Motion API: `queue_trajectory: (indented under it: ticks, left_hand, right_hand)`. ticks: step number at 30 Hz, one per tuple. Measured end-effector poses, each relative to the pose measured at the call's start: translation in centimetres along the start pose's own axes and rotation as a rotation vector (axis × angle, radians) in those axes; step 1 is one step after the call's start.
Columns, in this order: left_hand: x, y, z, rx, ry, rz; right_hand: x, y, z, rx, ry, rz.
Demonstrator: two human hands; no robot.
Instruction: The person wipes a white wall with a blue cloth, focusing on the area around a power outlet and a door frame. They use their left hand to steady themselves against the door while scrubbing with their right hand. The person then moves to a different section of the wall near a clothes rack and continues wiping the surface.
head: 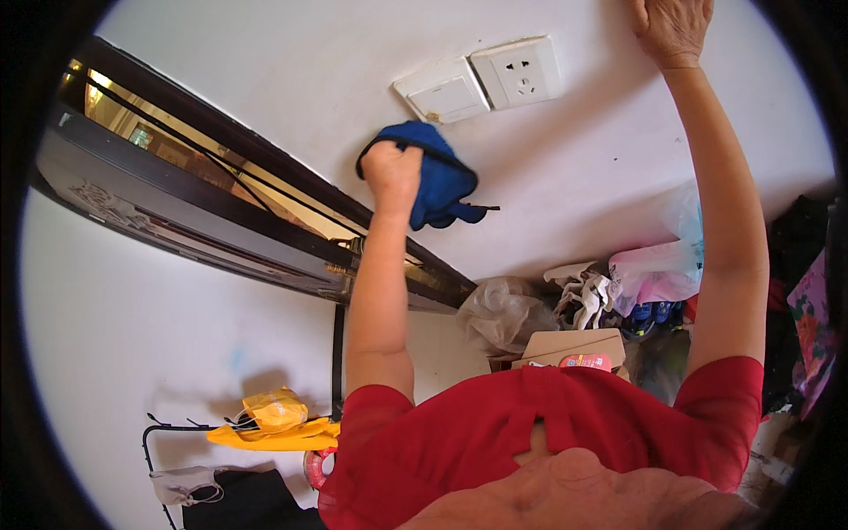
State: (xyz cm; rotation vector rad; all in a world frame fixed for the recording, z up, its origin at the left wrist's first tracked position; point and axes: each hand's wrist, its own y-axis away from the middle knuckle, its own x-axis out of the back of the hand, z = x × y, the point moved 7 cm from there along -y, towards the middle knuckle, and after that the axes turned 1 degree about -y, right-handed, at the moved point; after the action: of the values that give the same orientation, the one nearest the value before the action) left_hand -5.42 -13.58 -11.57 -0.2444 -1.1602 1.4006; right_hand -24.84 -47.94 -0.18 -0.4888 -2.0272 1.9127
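Note:
A blue cloth with dark edging (440,175) is bunched under my left hand (392,172), which presses it against the white wall (298,93) just below a wall switch (450,99). A socket plate (518,73) adjoins the switch. Brownish grime marks the switch's lower edge. Higher up at the right, my right hand (672,30) rests on the wall; its fingertips are cut off by the picture's edge, and I see nothing held in it.
A dark door (199,199) stands ajar at the left. Plastic bags (507,311), a cardboard box (576,344) and other items lie low along the wall. A black rack (185,427) with yellow bags (275,411) is at the lower left.

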Motion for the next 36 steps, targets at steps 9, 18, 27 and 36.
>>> queue_trajectory:
  ticks: [9,18,27,36]
  left_hand:
    - [1.0,-0.2,0.0,0.026,-0.065,-0.131]
    - [-1.6,1.2,3.5,0.038,-0.088,0.016]
    - [-1.2,0.8,3.4,0.053,-0.080,-0.002]
    - [-1.6,0.6,3.5,0.041,-0.126,-0.002]
  right_hand:
    - [-0.2,0.5,-0.4,0.003,-0.034,-0.029]
    - [-0.4,0.2,-0.2,-0.014,-0.029,-0.028]
    - [-0.4,0.5,-0.5,-0.003,-0.059,-0.019]
    - [-0.1,0.3,-0.1,-0.001,-0.053,-0.006]
